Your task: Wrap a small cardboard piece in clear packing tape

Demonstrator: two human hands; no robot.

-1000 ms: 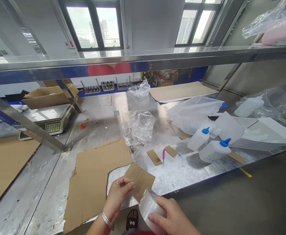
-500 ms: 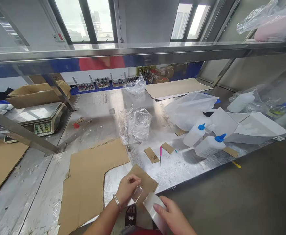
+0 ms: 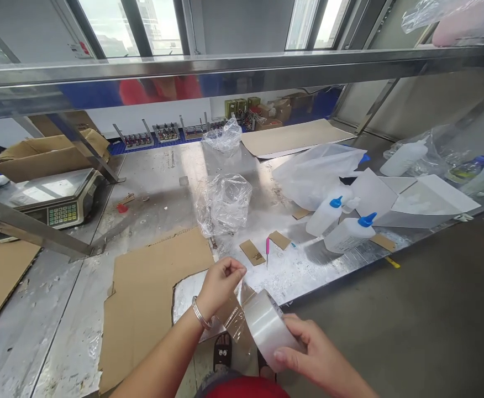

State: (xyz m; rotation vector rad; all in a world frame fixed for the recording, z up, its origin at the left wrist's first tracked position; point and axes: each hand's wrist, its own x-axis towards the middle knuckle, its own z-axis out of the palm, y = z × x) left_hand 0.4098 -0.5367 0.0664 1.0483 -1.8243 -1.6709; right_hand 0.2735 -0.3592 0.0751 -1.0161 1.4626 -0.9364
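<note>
The right hand (image 3: 310, 345) is clamped around the tape roll (image 3: 264, 326), held at the counter's (image 3: 159, 193) near edge. The left hand (image 3: 221, 283), at 10 o'clock of the roll, has its fingertips pinched on the clear tape strip (image 3: 238, 318). A cardboard piece (image 3: 229, 312) lies partly hidden beneath the strip. The pink-handled tool (image 3: 267, 246) rests at 12 o'clock; two white bottles (image 3: 347, 235) are at 2 o'clock.

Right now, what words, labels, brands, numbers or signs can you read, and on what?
No text reads clearly.
Front white bottle: label print too small.
Scale keypad: key markings too blurred.
Red-and-white wall sign: too small.
Tape roll: no legible print.
</note>
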